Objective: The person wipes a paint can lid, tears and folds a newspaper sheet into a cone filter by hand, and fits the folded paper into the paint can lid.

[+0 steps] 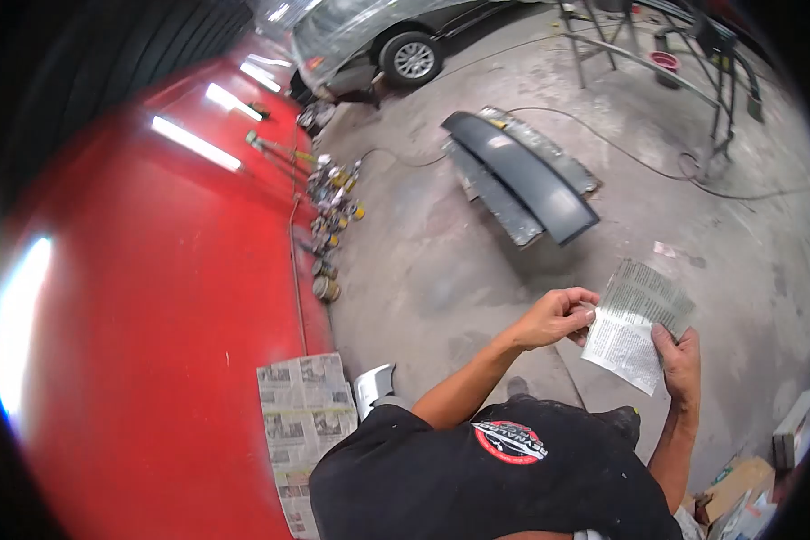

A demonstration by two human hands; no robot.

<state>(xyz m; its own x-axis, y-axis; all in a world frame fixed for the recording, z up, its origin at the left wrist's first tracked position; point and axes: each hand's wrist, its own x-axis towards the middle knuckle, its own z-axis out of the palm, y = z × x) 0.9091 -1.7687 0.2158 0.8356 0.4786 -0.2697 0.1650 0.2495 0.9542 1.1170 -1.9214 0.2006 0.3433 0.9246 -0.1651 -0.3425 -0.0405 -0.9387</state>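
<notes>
A sheet of printed paper (634, 328), covered in small dark text, is held up in front of my chest, its upper part greyer and its lower part bright. My left hand (556, 319) is closed at the sheet's left edge, thumb and fingertips pinched together there. At the lower right edge my right hand (680, 358) grips the paper, its thumb lying on the printed face and its other fingers mostly hidden behind.
Ahead, a long dark curved panel (522, 175) rests on a low stand. Cans (327, 288) line the red wall (171, 333). Newspaper sheets (306, 432) hang at lower left. A hose (603, 148) crosses the floor. A plastic-covered vehicle (360, 45) and metal stands (643, 63) are farther back.
</notes>
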